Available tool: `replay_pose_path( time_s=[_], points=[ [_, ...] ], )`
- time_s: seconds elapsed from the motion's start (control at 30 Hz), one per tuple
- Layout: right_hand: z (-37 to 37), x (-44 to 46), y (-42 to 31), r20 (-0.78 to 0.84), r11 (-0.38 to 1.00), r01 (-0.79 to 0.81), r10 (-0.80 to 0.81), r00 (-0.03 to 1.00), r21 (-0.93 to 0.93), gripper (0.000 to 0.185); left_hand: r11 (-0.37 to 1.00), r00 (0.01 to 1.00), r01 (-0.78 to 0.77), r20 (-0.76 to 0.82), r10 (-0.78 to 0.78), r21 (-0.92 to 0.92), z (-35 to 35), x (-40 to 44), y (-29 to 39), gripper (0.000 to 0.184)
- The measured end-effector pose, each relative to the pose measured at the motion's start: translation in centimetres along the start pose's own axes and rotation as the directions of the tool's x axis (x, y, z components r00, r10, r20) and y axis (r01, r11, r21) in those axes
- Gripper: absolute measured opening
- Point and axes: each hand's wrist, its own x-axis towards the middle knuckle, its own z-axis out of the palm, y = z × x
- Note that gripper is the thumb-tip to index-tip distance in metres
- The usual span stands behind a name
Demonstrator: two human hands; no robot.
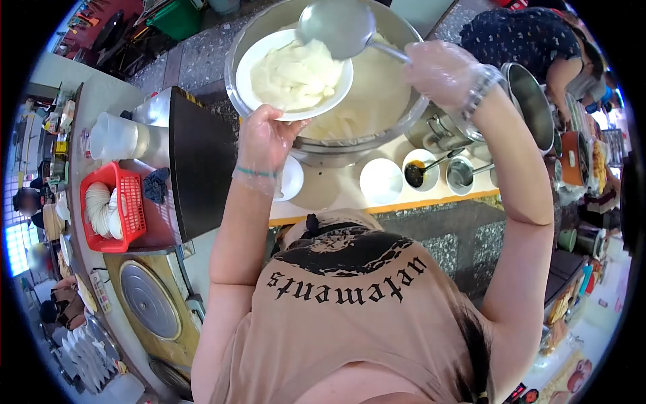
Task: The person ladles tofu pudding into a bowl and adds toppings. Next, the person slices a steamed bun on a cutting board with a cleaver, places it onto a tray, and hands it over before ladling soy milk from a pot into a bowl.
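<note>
Two things are held: my left grip [266,143] clamps the white bowl [346,86], my right grip [444,74] the ladle [336,28]. I judge both are over the vat [336,153] to catch drips.

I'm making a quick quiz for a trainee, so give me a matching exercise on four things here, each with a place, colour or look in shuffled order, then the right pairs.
Things:
1. Big ladle
2. Filled bowl
3. Basket
4. Jug

Matches:
A. Red
B. In the left hand
C. Translucent
D. In the right hand

Pairs: 1-D; 2-B; 3-A; 4-C
</note>
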Motion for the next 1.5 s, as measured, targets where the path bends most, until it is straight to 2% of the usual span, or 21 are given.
replay_pose_path(
  time_s=[0.07,0.13,0.2,0.23,0.3,0.4,0.53,0.57,0.6,0.67,0.73,0.8,0.83,0.9,0.97,1.03,1.23,1.3,1.37,1.43,1.5],
  points=[
    [1.6,-3.7,0.6,-0.043,0.867,-0.184,0.23,0.972,0.463,0.017,1.0,0.999,0.014,-0.039,-0.013,0.026,0.6,-1.5,-0.5,0.065],
    [4.2,-9.7,-0.2,-0.385,0.913,-0.109,0.272,0.882,0.394,0.026,0.999,0.999,0.047,-0.001,-0.047,0.012,0.6,-2.8,-0.8,0.066],
    [3.7,-15.7,-2.1,-0.022,0.607,-0.383,0.552,0.834,0.696,0.028,0.995,0.993,0.101,0.064,-0.101,-0.006,0.6,-4.0,-0.7,0.07],
    [5.9,-18.9,-3.0,-0.27,0.759,-0.212,0.457,0.848,0.615,0.024,0.989,0.991,0.13,0.025,-0.131,0.066,0.7,-4.7,-0.4,0.071],
    [6.8,-23.0,-6.1,0.393,0.292,-0.662,0.617,0.682,0.69,0.024,0.983,0.987,0.147,0.049,-0.153,0.109,0.3,-5.5,-0.3,0.066],
    [12.0,-25.5,-10.8,0.618,0.16,-0.788,0.537,0.575,0.595,0.021,0.963,0.979,0.194,0.031,-0.203,0.188,0.6,-7.1,-0.7,0.068],
    [27.2,-21.5,-14.0,0.637,0.366,-0.668,0.22,0.739,0.648,0.028,0.959,0.977,0.204,0.021,-0.212,0.196,1.0,-9.4,-2.7,0.072],
    [33.8,-18.7,-14.9,0.586,0.668,-0.427,-0.017,0.81,0.61,0.03,0.968,0.977,0.212,-0.033,-0.21,0.137,1.1,-10.1,-3.3,0.074],
    [41.0,-15.8,-16.0,0.498,0.714,-0.275,-0.118,0.859,0.644,0.032,0.974,0.975,0.211,-0.085,-0.205,0.077,1.5,-10.6,-4.0,0.077],
    [40.6,-10.4,-15.8,0.639,0.624,-0.469,-0.063,0.767,0.625,0.029,0.974,0.973,0.197,-0.147,-0.18,0.111,2.6,-11.7,-5.5,0.076],
    [49.2,-4.6,-17.0,0.458,0.772,-0.134,-0.219,0.861,0.621,0.029,0.979,0.972,0.167,-0.186,-0.144,0.117,3.1,-12.5,-7.5,0.075],
    [47.9,-2.6,-15.0,0.492,0.652,-0.317,-0.099,0.865,0.689,0.027,0.972,0.975,0.115,-0.21,-0.07,0.206,3.7,-13.1,-10.0,0.072],
    [48.0,-2.5,-14.0,0.585,0.372,-0.567,0.077,0.808,0.735,0.028,0.976,0.969,0.094,-0.242,-0.045,0.194,4.0,-13.4,-11.4,0.072],
    [51.8,-1.5,-11.6,0.373,0.516,-0.344,0.05,0.927,0.785,0.027,0.986,0.957,0.036,-0.291,0.014,0.166,5.7,-13.4,-14.8,0.073],
    [53.4,-3.1,-7.3,0.394,0.643,-0.386,0.139,0.908,0.661,0.026,0.99,0.938,-0.03,-0.338,0.076,0.139,7.3,-13.5,-18.1,0.074],
    [55.3,-4.8,-2.9,0.308,0.535,-0.509,0.422,0.853,0.675,0.033,0.992,0.896,-0.099,-0.427,0.122,0.074,8.6,-13.5,-21.2,0.076],
    [60.5,-5.2,4.4,0.323,0.82,-0.438,0.33,0.887,0.367,0.04,0.982,0.812,-0.189,-0.56,0.162,0.01,13.1,-13.3,-28.1,0.077],
    [64.5,-4.3,4.7,0.237,0.795,-0.429,0.358,0.903,0.429,0.042,0.983,0.818,-0.176,-0.548,0.176,0.052,14.2,-13.2,-29.3,0.076],
    [64.9,-3.0,6.6,0.434,0.812,-0.388,0.189,0.881,0.435,0.042,0.98,0.799,-0.19,-0.572,0.186,0.054,14.6,-13.3,-30.2,0.075],
    [72.5,-0.5,5.0,0.338,0.656,-0.494,0.361,0.869,0.571,0.039,0.979,0.779,-0.193,-0.598,0.19,0.059,14.9,-13.6,-30.6,0.075],
    [64.7,-4.3,8.8,0.216,0.916,-0.091,0.005,0.976,0.391,0.032,0.975,0.822,-0.22,-0.541,0.177,-0.014,15.0,-13.4,-30.8,0.073]
  ],
)
